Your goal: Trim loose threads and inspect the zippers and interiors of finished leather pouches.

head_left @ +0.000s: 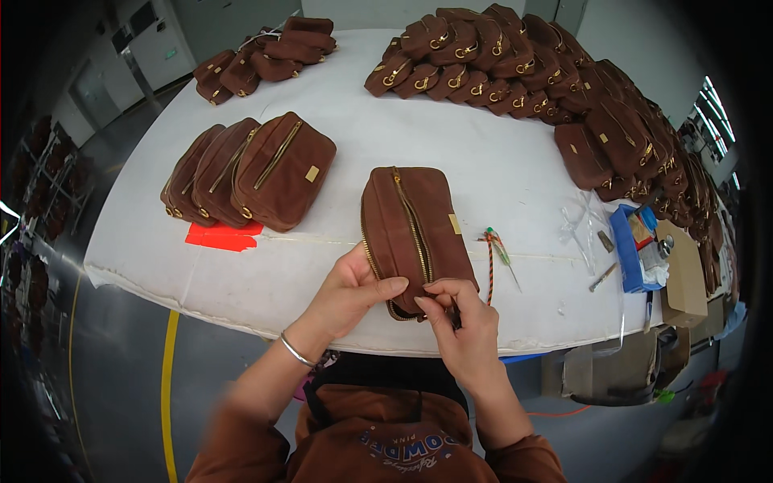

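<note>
A brown leather pouch with a gold zipper down its front and a small gold plate stands tilted before me at the table's near edge. My left hand grips its lower left side, thumb lying on the front panel and fingers behind. With thumb and forefinger pinched, my right hand works at the lower end of the front zipper. Whatever small part sits between those fingertips is hidden. Right of the pouch lie an awl with a green handle and a striped cord.
Three similar pouches stand at the left, by a red patch on the white table. More lie at the far left. A large pile fills the far right. A blue bin and cardboard box sit at the right edge.
</note>
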`<state>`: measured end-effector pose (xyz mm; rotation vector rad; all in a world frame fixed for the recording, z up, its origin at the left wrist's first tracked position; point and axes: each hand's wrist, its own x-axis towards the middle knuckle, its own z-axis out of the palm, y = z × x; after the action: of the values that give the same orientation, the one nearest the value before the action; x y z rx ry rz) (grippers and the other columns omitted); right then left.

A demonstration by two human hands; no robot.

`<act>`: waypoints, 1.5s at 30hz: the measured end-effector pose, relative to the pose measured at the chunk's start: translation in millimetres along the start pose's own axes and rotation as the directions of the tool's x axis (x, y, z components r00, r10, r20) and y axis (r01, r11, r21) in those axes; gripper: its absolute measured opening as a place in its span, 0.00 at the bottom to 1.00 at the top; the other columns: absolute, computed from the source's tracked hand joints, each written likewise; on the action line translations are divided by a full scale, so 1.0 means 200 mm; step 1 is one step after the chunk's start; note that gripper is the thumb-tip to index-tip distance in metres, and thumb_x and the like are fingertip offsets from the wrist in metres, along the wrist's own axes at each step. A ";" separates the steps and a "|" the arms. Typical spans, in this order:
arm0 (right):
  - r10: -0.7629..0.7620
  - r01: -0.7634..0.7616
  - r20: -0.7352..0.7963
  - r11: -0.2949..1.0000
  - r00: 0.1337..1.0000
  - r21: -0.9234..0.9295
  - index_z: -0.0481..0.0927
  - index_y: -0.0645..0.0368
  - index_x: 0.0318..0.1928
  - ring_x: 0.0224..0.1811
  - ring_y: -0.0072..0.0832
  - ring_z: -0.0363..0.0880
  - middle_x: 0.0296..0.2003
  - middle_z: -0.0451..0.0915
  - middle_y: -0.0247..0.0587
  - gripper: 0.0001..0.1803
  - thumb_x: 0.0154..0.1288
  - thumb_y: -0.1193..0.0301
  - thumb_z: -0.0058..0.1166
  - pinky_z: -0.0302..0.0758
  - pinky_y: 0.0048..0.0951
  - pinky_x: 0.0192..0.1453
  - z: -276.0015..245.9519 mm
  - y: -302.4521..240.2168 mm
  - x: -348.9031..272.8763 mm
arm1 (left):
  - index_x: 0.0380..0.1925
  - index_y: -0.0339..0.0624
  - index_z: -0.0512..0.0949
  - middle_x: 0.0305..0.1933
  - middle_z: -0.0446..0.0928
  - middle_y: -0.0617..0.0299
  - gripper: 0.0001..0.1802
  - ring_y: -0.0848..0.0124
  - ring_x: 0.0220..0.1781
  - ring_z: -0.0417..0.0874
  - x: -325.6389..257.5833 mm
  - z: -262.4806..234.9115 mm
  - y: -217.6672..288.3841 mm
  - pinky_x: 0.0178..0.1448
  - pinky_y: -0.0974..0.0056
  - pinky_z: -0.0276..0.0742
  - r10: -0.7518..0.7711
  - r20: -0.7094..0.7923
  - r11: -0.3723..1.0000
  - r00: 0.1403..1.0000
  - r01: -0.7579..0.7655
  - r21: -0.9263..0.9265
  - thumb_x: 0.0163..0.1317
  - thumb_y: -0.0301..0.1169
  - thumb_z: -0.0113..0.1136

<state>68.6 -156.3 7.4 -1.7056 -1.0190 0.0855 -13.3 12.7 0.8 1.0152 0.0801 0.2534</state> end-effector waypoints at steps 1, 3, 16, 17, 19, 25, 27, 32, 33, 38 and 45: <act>-0.051 0.050 -0.021 0.997 0.998 -0.065 0.75 0.62 0.43 0.30 0.35 0.85 0.32 0.82 0.43 0.12 0.62 0.77 0.63 0.77 0.31 0.31 0.00 0.00 0.01 | 0.66 0.38 0.61 0.61 0.75 0.58 0.32 0.71 0.61 0.76 0.00 0.00 0.00 0.64 0.64 0.74 -0.002 -0.009 0.999 1.000 0.003 0.035 0.64 0.21 0.61; -0.058 0.060 0.014 0.990 0.998 -0.125 0.73 0.61 0.42 0.31 0.38 0.85 0.33 0.82 0.43 0.12 0.61 0.78 0.62 0.78 0.33 0.31 -0.01 0.01 0.02 | 0.66 0.37 0.61 0.61 0.75 0.57 0.32 0.72 0.61 0.77 -0.01 0.01 -0.01 0.63 0.64 0.74 0.014 -0.003 0.998 1.000 -0.014 0.053 0.64 0.21 0.61; -0.292 0.288 0.436 0.955 0.851 0.078 0.72 0.57 0.48 0.30 0.38 0.82 0.29 0.80 0.39 0.18 0.60 0.70 0.63 0.78 0.36 0.33 0.18 -0.07 -0.16 | 0.66 0.36 0.63 0.61 0.76 0.57 0.32 0.71 0.59 0.78 0.03 0.01 0.01 0.63 0.63 0.76 0.084 -0.035 0.994 0.996 -0.082 0.072 0.61 0.17 0.61; -0.234 0.251 0.428 0.968 0.873 0.017 0.72 0.57 0.49 0.29 0.39 0.83 0.28 0.80 0.40 0.20 0.61 0.66 0.64 0.78 0.36 0.32 0.18 -0.09 -0.14 | 0.66 0.37 0.64 0.61 0.76 0.57 0.32 0.71 0.59 0.79 0.03 -0.01 0.01 0.63 0.63 0.76 0.100 -0.042 0.993 0.994 -0.097 0.063 0.61 0.17 0.61; -0.160 0.164 0.393 0.986 0.906 0.024 0.73 0.57 0.50 0.28 0.38 0.83 0.27 0.81 0.40 0.20 0.62 0.65 0.65 0.78 0.35 0.31 0.11 -0.07 -0.12 | 0.65 0.37 0.64 0.60 0.77 0.57 0.32 0.71 0.58 0.79 0.01 -0.02 0.01 0.62 0.63 0.77 0.094 -0.065 0.995 0.993 -0.091 0.045 0.61 0.16 0.61; 0.227 -0.269 -0.221 0.945 0.949 -0.185 0.75 0.61 0.41 0.17 0.22 0.67 0.16 0.70 0.37 0.07 0.67 0.75 0.58 0.67 0.25 0.23 -0.22 0.16 0.03 | 0.65 0.38 0.66 0.58 0.78 0.58 0.32 0.71 0.57 0.80 -0.03 -0.05 -0.01 0.60 0.63 0.78 0.075 -0.057 0.997 0.996 -0.074 0.018 0.59 0.15 0.61; 0.315 -0.373 -0.249 0.896 0.916 -0.241 0.76 0.63 0.44 0.20 0.26 0.71 0.21 0.75 0.40 0.08 0.66 0.75 0.57 0.70 0.29 0.26 -0.29 0.27 0.04 | 0.64 0.38 0.66 0.58 0.78 0.58 0.32 0.71 0.57 0.80 -0.04 -0.04 -0.03 0.60 0.63 0.78 0.071 -0.033 0.997 0.997 -0.070 0.015 0.59 0.15 0.61; -0.071 -0.112 -0.297 0.824 0.952 -0.555 0.72 0.68 0.59 0.53 0.45 0.75 0.54 0.74 0.56 0.24 0.64 0.74 0.59 0.71 0.41 0.59 -0.31 0.33 0.04 | 0.65 0.38 0.66 0.60 0.77 0.58 0.32 0.70 0.57 0.80 -0.04 0.02 -0.07 0.60 0.64 0.79 0.021 0.016 0.999 1.000 -0.020 -0.049 0.59 0.14 0.60; -0.070 -0.115 -0.303 0.825 0.950 -0.553 0.72 0.68 0.59 0.53 0.45 0.75 0.54 0.74 0.56 0.24 0.64 0.74 0.59 0.71 0.41 0.59 -0.29 0.29 0.05 | 0.65 0.38 0.66 0.60 0.77 0.58 0.32 0.70 0.57 0.80 -0.04 0.02 -0.08 0.60 0.64 0.79 0.019 0.020 0.999 1.000 -0.018 -0.044 0.59 0.14 0.60; -0.175 0.142 -0.177 0.973 0.969 -0.184 0.74 0.65 0.58 0.57 0.46 0.71 0.55 0.73 0.52 0.24 0.61 0.76 0.62 0.69 0.39 0.61 -0.21 0.03 0.16 | 0.64 0.37 0.67 0.59 0.77 0.58 0.31 0.74 0.55 0.80 -0.07 0.06 -0.11 0.57 0.68 0.79 0.005 0.020 1.000 1.000 -0.005 0.006 0.60 0.15 0.62; -0.261 0.222 -0.167 0.950 0.951 -0.220 0.79 0.62 0.43 0.46 0.39 0.74 0.41 0.75 0.44 0.14 0.57 0.76 0.65 0.70 0.37 0.49 -0.16 -0.05 0.23 | 0.61 0.35 0.71 0.56 0.79 0.60 0.27 0.77 0.52 0.79 -0.11 0.08 -0.10 0.55 0.70 0.77 -0.042 0.059 0.984 0.997 0.032 0.173 0.60 0.15 0.62</act>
<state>108.4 -149.1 48.5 -1.7133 -1.1102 -0.3476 -27.4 -16.5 -9.6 1.1917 0.0646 0.1826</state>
